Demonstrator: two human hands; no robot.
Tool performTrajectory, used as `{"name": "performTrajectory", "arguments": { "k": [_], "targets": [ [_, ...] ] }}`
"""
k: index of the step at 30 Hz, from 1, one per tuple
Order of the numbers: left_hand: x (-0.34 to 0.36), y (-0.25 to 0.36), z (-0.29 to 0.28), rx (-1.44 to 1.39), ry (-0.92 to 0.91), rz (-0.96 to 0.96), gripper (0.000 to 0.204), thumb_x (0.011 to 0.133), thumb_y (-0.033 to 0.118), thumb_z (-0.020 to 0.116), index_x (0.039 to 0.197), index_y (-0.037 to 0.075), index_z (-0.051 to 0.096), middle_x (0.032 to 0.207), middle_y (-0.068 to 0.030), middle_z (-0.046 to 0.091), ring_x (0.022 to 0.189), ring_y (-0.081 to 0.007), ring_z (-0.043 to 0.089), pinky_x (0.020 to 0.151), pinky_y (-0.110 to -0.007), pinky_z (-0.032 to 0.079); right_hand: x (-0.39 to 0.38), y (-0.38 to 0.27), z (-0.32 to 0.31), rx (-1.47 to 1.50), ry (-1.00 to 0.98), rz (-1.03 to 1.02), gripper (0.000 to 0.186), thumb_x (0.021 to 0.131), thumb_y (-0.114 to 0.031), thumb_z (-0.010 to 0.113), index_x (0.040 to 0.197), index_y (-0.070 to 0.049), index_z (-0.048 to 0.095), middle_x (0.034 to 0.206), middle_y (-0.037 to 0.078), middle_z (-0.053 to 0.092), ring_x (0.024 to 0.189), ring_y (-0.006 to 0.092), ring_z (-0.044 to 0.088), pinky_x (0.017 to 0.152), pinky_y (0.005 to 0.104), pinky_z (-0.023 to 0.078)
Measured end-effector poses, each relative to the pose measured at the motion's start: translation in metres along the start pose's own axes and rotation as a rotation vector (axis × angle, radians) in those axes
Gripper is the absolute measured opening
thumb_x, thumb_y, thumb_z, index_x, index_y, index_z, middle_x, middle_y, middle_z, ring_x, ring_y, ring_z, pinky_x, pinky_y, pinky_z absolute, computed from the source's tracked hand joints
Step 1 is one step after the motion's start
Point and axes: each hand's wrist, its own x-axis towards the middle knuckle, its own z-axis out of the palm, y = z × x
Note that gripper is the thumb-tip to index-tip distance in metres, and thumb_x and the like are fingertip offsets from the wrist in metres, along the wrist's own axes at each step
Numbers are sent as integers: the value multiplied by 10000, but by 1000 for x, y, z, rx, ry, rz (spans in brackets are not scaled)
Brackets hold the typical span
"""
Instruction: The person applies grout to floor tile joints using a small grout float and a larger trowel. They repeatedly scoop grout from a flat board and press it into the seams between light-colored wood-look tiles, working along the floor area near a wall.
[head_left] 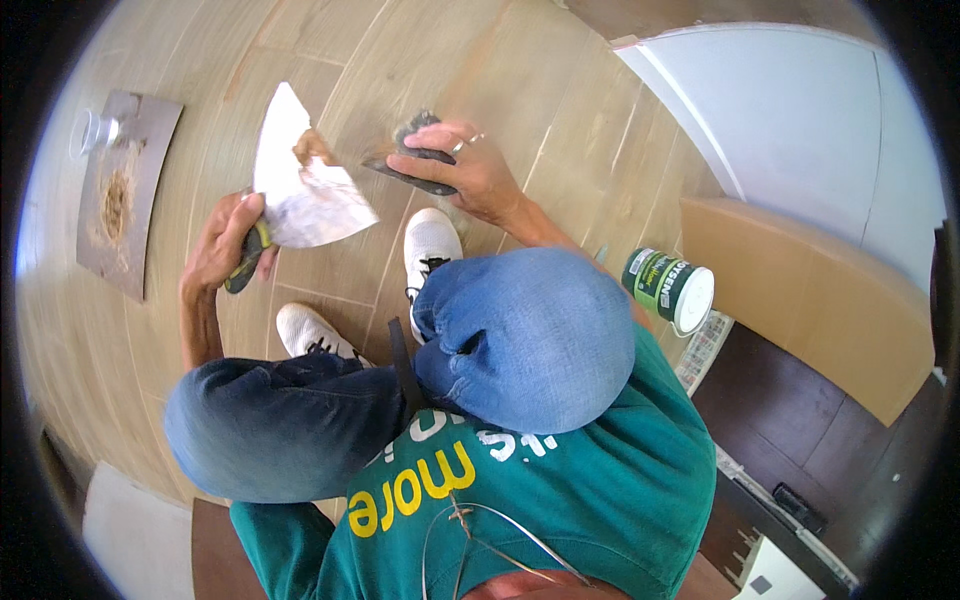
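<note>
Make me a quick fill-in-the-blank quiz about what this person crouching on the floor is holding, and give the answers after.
1. The left hand grips a wide ____ by its handle.
2. The right hand presses a small dark scraper against the ____.
3. The green can by the right knee has a ____ lid.
4. Both shoes are ____.

Missing words: putty knife; floor; white; white
</note>
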Motion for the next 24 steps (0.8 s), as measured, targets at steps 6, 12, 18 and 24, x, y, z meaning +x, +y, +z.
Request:
{"name": "performTrajectory", "arguments": {
  "k": [6,12,18,24],
  "targets": [
    [1,11,-5,149,56,-111,529,1117,408,377,824,17,579,577,-48,585,497,-130,599,475,-273,499,-10,15,-10,374,137,401,441,851,48,716,1248,-141,739,1224,61,696,1138,267,639,986,373,503],
    [6,8,-1,219,3,-134,499,1114,432,393,861,32,552,633,-50,595,495,-142,592,494,-295,497,14,12,-18,244,37,209,455,841,51,723,1232,-181,752,1201,32,712,1106,239,662,950,364,517],
    [-6,25,-3,231,71,-96,544,1121,400,387,783,25,587,609,-36,604,511,-124,589,521,-290,490,18,-4,-11,174,-42,139,481,830,69,696,1226,-199,754,1154,34,712,1089,242,661,927,377,517],
    [-23,30,-21,204,210,-26,539,1118,394,406,782,14,588,643,-44,621,530,-126,602,533,-297,506,1,-39,10,119,-166,280,496,840,60,661,1251,-208,739,1142,48,712,1065,260,655,914,395,518]
  ]
}}
